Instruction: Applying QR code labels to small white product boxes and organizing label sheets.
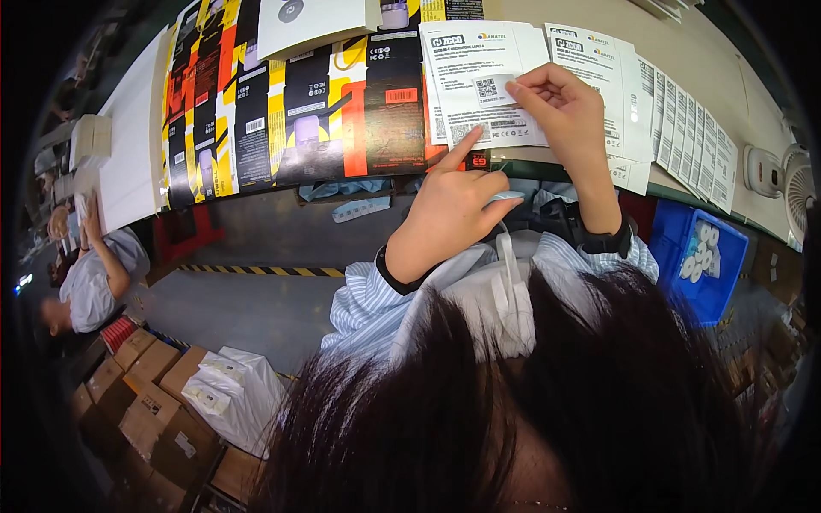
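Note:
My right hand (560, 107) pinches the right edge of a small white sticker with a square code (489, 89), which lies against a printed white leaflet (462, 58). My left hand (449, 209) is just nearer to me. Its index finger is stretched out onto the leaflet's lower part, while the other fingers curl in. A pale blue scrap (506, 196) shows between the left thumb and the curled fingers; its full shape is hidden. Right of my right hand lie more printed leaflets (629, 107), overlapping, with a fanned row (697, 141) farther right.
Black, yellow and red printed box sleeves (308, 120) cover the table's left part, a white box (321, 30) on them. Pale blue strips (361, 209) lie below the edge. A blue bin (697, 261) holds white rolls. Fan (797, 188) at right; cartons (158, 410) and another person (107, 274) at left.

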Demonstrator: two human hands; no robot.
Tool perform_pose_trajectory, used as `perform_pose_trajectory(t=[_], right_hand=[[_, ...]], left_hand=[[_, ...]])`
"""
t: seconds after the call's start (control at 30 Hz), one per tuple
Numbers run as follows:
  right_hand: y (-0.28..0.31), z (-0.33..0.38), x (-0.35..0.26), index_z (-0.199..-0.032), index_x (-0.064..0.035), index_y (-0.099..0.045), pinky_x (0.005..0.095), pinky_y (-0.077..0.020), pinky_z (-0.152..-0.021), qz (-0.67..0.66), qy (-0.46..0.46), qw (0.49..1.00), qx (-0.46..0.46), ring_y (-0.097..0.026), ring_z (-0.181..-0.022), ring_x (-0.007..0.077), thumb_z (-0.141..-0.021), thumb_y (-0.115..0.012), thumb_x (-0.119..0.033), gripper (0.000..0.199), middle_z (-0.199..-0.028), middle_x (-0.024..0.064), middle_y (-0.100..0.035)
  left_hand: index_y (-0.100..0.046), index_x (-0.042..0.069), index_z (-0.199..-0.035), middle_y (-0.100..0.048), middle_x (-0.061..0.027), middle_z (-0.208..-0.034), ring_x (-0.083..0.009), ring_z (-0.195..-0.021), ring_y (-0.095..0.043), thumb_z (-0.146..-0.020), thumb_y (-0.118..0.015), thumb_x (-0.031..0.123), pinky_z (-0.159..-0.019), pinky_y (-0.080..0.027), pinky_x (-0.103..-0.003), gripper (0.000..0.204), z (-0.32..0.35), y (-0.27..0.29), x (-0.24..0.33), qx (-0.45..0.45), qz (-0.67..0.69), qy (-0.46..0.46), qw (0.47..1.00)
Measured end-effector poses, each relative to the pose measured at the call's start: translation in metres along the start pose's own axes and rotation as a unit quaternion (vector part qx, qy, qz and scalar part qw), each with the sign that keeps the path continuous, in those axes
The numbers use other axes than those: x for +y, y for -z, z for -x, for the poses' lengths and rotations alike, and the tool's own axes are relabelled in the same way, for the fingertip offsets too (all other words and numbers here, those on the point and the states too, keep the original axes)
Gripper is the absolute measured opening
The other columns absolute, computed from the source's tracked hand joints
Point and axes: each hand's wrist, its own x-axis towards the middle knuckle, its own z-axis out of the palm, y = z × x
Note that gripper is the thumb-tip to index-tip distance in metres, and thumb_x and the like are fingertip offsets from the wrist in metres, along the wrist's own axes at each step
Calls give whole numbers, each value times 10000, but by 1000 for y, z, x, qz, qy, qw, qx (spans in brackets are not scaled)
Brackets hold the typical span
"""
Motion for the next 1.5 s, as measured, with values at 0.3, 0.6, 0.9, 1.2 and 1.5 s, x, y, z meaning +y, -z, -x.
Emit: perform_pose_trajectory(t=[0.3,0.6,0.9,1.2,1.5], right_hand=[[-1,-1,5,-784,5,-633,176,-454,-567,7,-4,1000,10,-564,-604,48,-748,-688,-108,131,-673,25,-632],[-1,0,-1,-785,13,-623,172,-451,-584,37,-14,999,8,-558,-621,50,-758,-678,-82,114,-692,25,-619],[-3,1,-6,-790,18,-616,162,-452,-614,102,-38,994,6,-546,-656,41,-763,-680,-67,110,-722,16,-612],[5,-4,-2,-794,-6,-613,156,-406,-529,13,-48,999,-21,-517,-596,31,-771,-674,-94,109,-696,8,-605],[13,-10,-3,-815,-25,-597,166,-414,-533,-108,-102,987,-63,-527,-582,39,-786,-663,-107,109,-671,5,-590]], left_hand=[[-598,39,-674,-506,-102,-478,-256,-484,-518,-715,-689,165,-1036,-312,-405,160,-1,1,0,-3,-2,-3,1000],[-596,31,-674,-497,-111,-472,-270,-476,-504,-712,-690,160,-1036,-309,-409,163,-1,0,1,-2,1,1,1000],[-587,28,-666,-492,-114,-467,-272,-468,-495,-716,-689,154,-1038,-307,-408,170,-1,0,1,-3,3,6,1000],[-577,26,-660,-502,-118,-475,-284,-474,-493,-722,-679,147,-1044,-298,-408,170,-3,-4,0,-5,0,9,1000],[-578,20,-664,-510,-131,-475,-283,-481,-509,-724,-676,154,-1050,-288,-411,176,-3,-5,4,-16,-25,40,999]])
